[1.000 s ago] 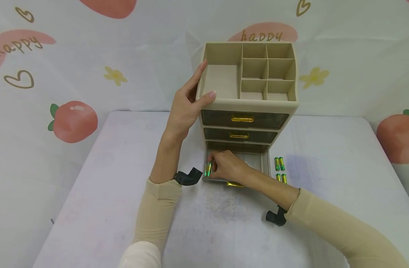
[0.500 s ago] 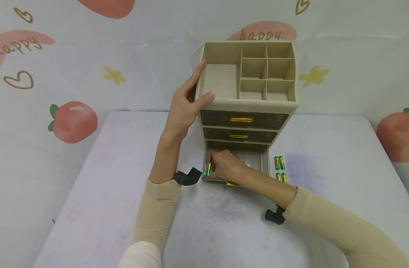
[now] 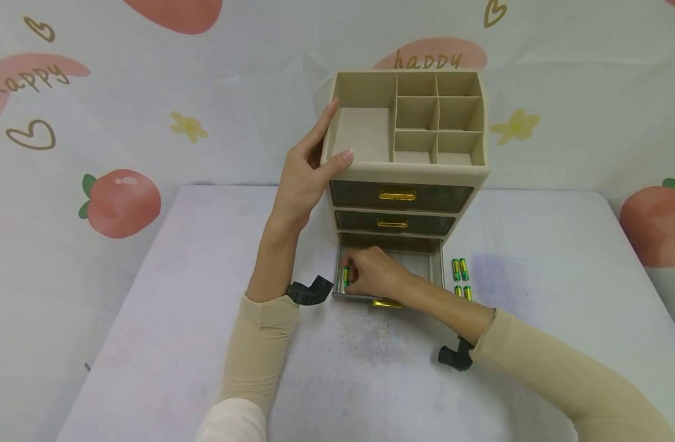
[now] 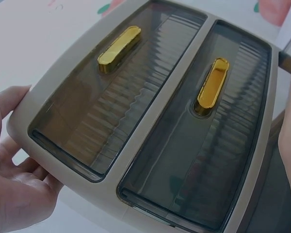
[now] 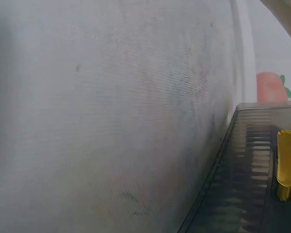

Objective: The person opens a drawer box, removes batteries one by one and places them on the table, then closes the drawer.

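Note:
A beige drawer organizer [image 3: 411,175] stands at the back of the table. My left hand [image 3: 304,178] grips its upper left edge, the thumb over the front rim; the left wrist view shows the hand [image 4: 19,189] at the corner beside the upper drawer. The bottom drawer [image 3: 439,264] is pulled out. Inside it, at the left end, my right hand [image 3: 378,273] has curled fingers and pinches a green and gold battery [image 3: 346,277]. The fingertips are partly hidden. Only the drawer's front [image 5: 247,179] and table appear in the right wrist view, without the hand.
Several more batteries [image 3: 460,269] lie on the white table [image 3: 204,307] right of the drawer, the nearest partly behind the right forearm. Two upper drawers with gold handles [image 3: 397,195] are closed. Compartments [image 3: 417,113] top the organizer. A printed cloth [image 3: 249,92] hangs behind.
In the drawer, the battery has shifted slightly right, closer to the right hand's fingers, and a narrower side of it shows. The left hand keeps its hold on the organizer.

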A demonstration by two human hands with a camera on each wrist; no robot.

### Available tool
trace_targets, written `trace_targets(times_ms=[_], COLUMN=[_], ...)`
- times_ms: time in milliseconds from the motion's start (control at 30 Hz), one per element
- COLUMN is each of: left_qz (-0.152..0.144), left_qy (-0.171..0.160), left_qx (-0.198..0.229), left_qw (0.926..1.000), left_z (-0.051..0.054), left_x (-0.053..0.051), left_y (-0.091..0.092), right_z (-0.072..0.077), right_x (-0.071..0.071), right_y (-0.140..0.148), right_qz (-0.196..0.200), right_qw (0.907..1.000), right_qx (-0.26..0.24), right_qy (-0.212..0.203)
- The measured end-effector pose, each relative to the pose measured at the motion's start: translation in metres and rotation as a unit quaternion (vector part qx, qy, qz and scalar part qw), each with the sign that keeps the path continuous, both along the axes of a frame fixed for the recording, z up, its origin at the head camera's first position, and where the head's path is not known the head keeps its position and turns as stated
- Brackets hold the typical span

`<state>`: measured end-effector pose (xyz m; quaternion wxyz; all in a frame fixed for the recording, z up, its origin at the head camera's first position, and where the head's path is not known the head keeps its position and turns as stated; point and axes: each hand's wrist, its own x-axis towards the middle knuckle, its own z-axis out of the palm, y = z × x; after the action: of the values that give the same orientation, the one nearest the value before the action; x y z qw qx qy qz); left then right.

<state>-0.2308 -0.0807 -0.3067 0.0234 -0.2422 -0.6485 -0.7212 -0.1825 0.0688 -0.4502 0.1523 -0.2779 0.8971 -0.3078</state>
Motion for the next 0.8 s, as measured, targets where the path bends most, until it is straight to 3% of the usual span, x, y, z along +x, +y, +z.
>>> trace_targets(times_ms=[267,367,533,800], left_qz=[0.005,0.003,0.005,0.012], left_qy=[-0.005,-0.003,-0.002,-0.003], left_qx=[0.001,0.003,0.001,0.004], left_qw=[1.0,1.0,1.0,0.9999], left_z=[-0.002,-0.008,-0.018,-0.017], left_x=[-0.001,-0.008,-0.019,-0.019], left_y=[-0.002,-0.003,-0.004,-0.005], right_z=[0.0,0.0,0.003,0.01], right_x=[-0.002,-0.002,0.0,0.004], right_y=[0.01,0.014,0.021,0.034], right_qz=[0.03,0.036,0.031,0.022], right_qw=[0.9981,0.9972,0.9954,0.9914], right_qx=[-0.053,-0.066,-0.09,-0.129], right_qy=[-0.012,-0.006,-0.011,-0.012])
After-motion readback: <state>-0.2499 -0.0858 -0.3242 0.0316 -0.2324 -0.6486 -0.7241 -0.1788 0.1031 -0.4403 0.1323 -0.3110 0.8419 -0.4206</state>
